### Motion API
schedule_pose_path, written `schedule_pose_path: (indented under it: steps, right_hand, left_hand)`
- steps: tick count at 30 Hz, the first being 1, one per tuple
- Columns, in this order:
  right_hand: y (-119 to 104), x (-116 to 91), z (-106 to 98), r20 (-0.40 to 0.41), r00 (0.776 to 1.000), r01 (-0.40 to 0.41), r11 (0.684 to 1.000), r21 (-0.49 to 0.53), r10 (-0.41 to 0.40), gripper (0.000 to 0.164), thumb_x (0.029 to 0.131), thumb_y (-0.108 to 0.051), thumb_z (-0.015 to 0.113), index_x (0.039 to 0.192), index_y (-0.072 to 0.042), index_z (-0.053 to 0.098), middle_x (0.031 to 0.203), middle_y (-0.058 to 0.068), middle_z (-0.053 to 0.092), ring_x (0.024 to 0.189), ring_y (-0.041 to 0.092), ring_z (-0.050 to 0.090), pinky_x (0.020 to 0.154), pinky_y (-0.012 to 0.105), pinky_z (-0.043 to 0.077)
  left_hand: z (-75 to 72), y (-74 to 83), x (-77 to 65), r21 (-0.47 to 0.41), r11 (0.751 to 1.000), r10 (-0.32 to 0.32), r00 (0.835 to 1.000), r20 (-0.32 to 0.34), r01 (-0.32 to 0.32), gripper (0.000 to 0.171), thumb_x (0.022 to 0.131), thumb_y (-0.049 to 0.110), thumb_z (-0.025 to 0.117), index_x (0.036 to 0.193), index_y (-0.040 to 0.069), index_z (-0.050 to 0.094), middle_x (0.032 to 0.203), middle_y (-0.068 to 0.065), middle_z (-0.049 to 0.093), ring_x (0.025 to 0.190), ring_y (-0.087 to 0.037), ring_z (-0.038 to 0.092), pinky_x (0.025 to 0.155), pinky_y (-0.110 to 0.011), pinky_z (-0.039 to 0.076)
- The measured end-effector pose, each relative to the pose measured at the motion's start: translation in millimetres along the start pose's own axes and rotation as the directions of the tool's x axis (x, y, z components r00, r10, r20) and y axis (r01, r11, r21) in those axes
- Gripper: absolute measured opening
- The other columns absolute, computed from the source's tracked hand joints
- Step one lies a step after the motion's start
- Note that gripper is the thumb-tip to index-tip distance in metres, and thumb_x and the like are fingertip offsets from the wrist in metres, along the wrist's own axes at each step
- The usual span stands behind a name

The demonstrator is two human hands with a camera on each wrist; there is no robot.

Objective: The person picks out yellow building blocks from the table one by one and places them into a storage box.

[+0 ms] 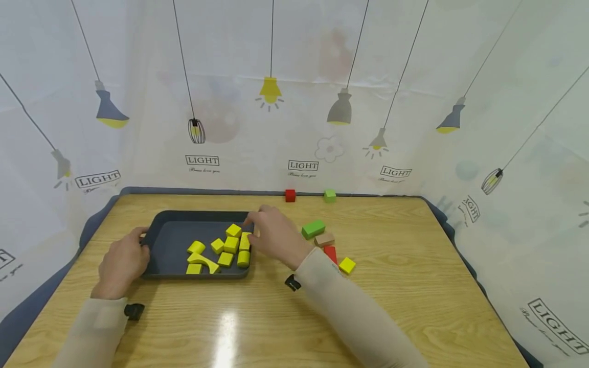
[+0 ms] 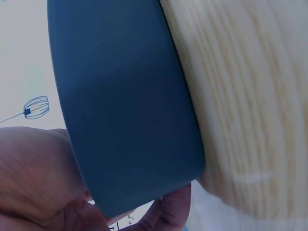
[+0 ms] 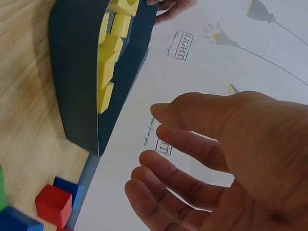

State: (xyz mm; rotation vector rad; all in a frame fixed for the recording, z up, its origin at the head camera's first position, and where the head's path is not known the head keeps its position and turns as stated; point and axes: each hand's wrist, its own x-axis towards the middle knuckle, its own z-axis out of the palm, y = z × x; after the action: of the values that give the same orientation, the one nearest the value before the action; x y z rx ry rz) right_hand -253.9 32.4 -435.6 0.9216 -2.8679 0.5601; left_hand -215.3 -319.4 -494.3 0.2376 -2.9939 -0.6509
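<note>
A dark grey rectangular tray (image 1: 172, 240) stands on the table's left half with several yellow blocks inside, among them an arch-shaped block (image 1: 202, 260) and a short cylinder (image 1: 243, 259). My left hand (image 1: 120, 263) grips the tray's left end, thumb and fingers around its rim; the left wrist view shows the tray's outer wall (image 2: 125, 106) close up. At the tray's right end is my right hand (image 1: 278, 232), beside the yellow blocks. In the right wrist view its fingers (image 3: 178, 178) are spread and loosely bent, with nothing between them and the thumb.
Right of the tray lie a green block (image 1: 314, 229), a plain wooden block (image 1: 324, 239), a partly hidden red block (image 1: 330, 252) and a yellow block (image 1: 347, 265). At the back edge sit a red cube (image 1: 290, 196) and a light green cube (image 1: 330, 196). Printed cloth surrounds the table.
</note>
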Motion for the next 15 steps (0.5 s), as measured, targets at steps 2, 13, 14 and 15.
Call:
schedule_pose_path:
  steps: [2, 13, 14, 15]
  right_hand:
    - [7, -5, -5, -0.01, 1.0, 0.0, 1.0, 0.005, 0.0, 0.025, 0.09, -0.024, 0.076, 0.114, -0.02, 0.071, 0.104, -0.003, 0.058, 0.084, 0.011, 0.052, 0.068, 0.024, 0.049]
    - [43, -32, -17, -0.02, 0.997, -0.069, 0.998, 0.006, 0.07, 0.026, 0.089, -0.025, 0.077, 0.114, -0.019, 0.071, 0.104, -0.004, 0.059, 0.083, 0.012, 0.054, 0.07, 0.025, 0.049]
    - [46, -35, -18, -0.016, 0.996, -0.087, 0.996, 0.011, 0.087, 0.025, 0.09, -0.025, 0.077, 0.114, -0.019, 0.072, 0.103, -0.004, 0.058, 0.082, 0.012, 0.054, 0.068, 0.025, 0.049]
    - [50, -38, -19, -0.011, 0.994, -0.106, 0.994, 0.014, 0.106, 0.025, 0.09, -0.024, 0.076, 0.114, -0.02, 0.072, 0.103, -0.004, 0.058, 0.081, 0.013, 0.054, 0.067, 0.025, 0.049]
  left_hand:
    - [-0.3, 0.0, 0.2, -0.002, 1.0, 0.001, 1.0, 0.0, -0.001, 0.049, 0.099, 0.009, 0.047, 0.148, 0.004, 0.043, 0.133, -0.029, 0.055, 0.084, -0.04, 0.061, 0.049, -0.04, 0.041]
    - [0.5, 0.9, -1.3, -0.016, 1.0, -0.009, 1.0, 0.015, 0.009, 0.051, 0.1, 0.009, 0.045, 0.15, 0.004, 0.04, 0.133, -0.029, 0.055, 0.072, -0.032, 0.059, 0.046, -0.039, 0.04]
    - [0.5, 0.9, -1.5, -0.017, 1.0, -0.008, 1.0, 0.016, 0.009, 0.051, 0.1, 0.009, 0.045, 0.15, 0.004, 0.04, 0.133, -0.029, 0.055, 0.07, -0.03, 0.058, 0.046, -0.039, 0.04]
    - [0.7, 1.0, -1.5, -0.018, 1.0, -0.008, 1.0, 0.017, 0.009, 0.051, 0.1, 0.009, 0.045, 0.15, 0.004, 0.04, 0.133, -0.029, 0.055, 0.069, -0.029, 0.058, 0.045, -0.039, 0.04]
